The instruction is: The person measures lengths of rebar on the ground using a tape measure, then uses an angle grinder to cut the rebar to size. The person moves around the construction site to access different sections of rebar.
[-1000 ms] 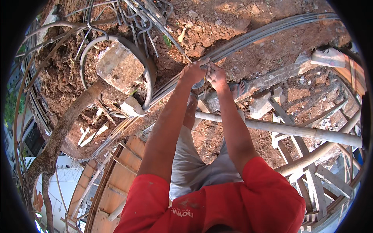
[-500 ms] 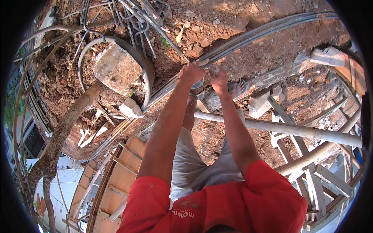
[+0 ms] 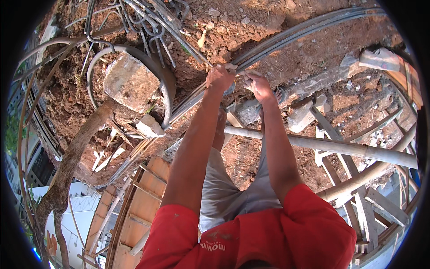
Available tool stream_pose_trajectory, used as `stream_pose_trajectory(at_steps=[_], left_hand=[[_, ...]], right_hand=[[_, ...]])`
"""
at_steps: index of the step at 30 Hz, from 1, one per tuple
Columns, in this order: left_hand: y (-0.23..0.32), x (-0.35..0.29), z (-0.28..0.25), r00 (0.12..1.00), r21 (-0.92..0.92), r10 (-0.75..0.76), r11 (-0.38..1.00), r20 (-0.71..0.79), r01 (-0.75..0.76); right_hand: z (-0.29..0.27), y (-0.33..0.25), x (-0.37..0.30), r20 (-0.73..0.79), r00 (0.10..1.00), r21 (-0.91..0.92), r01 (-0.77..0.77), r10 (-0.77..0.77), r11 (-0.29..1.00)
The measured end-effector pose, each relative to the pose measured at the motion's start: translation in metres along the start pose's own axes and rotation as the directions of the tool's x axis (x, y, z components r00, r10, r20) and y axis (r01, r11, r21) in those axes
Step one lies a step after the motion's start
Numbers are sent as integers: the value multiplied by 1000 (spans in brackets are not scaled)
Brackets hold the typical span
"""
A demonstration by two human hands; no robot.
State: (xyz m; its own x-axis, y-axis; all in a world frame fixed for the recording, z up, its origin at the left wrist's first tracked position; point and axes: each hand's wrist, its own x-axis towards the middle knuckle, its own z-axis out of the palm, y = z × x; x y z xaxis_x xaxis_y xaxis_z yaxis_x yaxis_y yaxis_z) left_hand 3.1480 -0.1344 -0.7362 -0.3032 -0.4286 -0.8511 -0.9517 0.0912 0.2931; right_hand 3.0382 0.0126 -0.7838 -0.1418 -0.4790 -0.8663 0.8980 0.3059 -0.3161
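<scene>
My left hand is closed at a bundle of long grey steel rods, its fingers curled where the bundle passes. Just to the right, my right hand has its thumb and fingertips drawn together beside the rods. Whatever lies between those fingertips is too small to make out. The rods curve from the upper right, pass behind my hands and run on toward the lower left. A pile of bent steel bars reaches down close to my left hand.
A round rim circles a pale stone block at the left. Near it rises a crooked tree trunk. A bamboo pole crosses in front of my legs, with wooden planks at the right. Wooden panels stand lower left.
My right hand has moved slightly right and down, away from my left hand, widening the gap between them. My left hand stays at the rods. The whole view has shifted a little.
</scene>
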Motion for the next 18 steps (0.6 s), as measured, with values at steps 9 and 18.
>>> stream_pose_trajectory(at_steps=[9,18], left_hand=[[5,3,-8,998,-131,-52,990,18,54],[-9,7,-1,996,-197,-21,980,-84,4]], right_hand=[[-15,8,6,-13,937,-569,280,-349,773],[-6,7,-7,262,963,-557,204,-62,805]])
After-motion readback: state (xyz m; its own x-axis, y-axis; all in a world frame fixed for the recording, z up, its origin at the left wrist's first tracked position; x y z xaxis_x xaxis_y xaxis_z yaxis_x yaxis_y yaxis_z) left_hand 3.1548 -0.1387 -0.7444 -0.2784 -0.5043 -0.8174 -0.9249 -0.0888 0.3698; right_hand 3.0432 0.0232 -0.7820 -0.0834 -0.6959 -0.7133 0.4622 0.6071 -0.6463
